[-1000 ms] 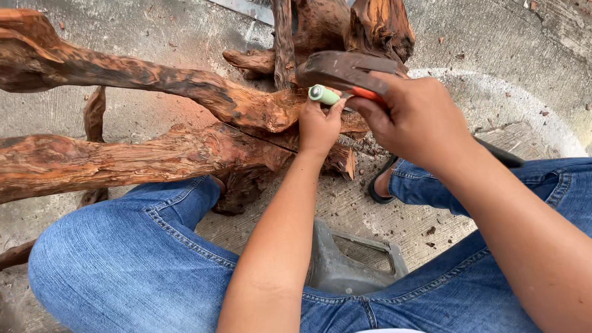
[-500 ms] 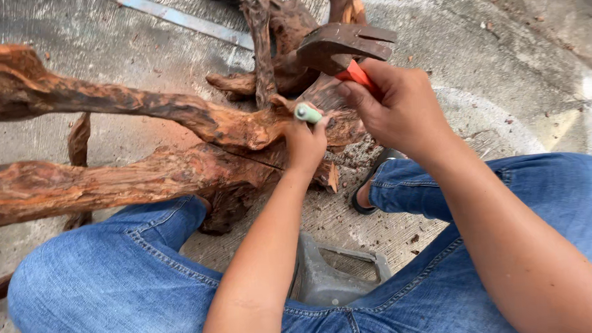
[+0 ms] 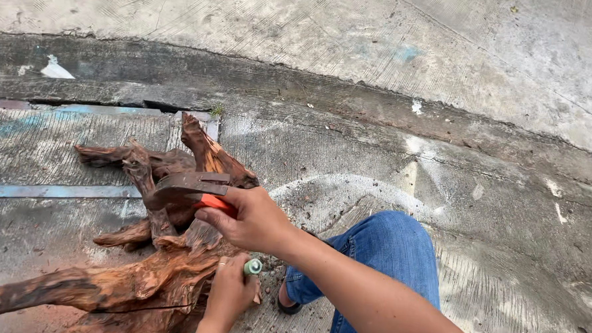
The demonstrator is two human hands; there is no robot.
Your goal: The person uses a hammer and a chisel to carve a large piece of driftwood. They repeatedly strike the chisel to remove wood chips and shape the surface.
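Observation:
A gnarled reddish-brown piece of driftwood root [image 3: 115, 287] lies on the concrete at lower left, its branches reaching up toward the middle. My right hand [image 3: 248, 222] is shut on a hammer [image 3: 187, 189] with a rusty brown head and an orange handle, held just above the wood. Below it, my left hand [image 3: 231, 292] grips a small tool with a pale green handle end [image 3: 252, 266], pressed against the root. The tool's working tip is hidden behind my hand and the wood.
My blue-jeaned right knee [image 3: 389, 249] and a dark sandal [image 3: 289, 305] sit to the right of the root. A metal strip [image 3: 57, 191] runs across the grooved concrete at left. A raised concrete curb [image 3: 346, 98] crosses the view behind.
The view has swung up and to the right, so the root now sits lower left. The hammer has lifted away from the green-handled tool, which stays against the wood.

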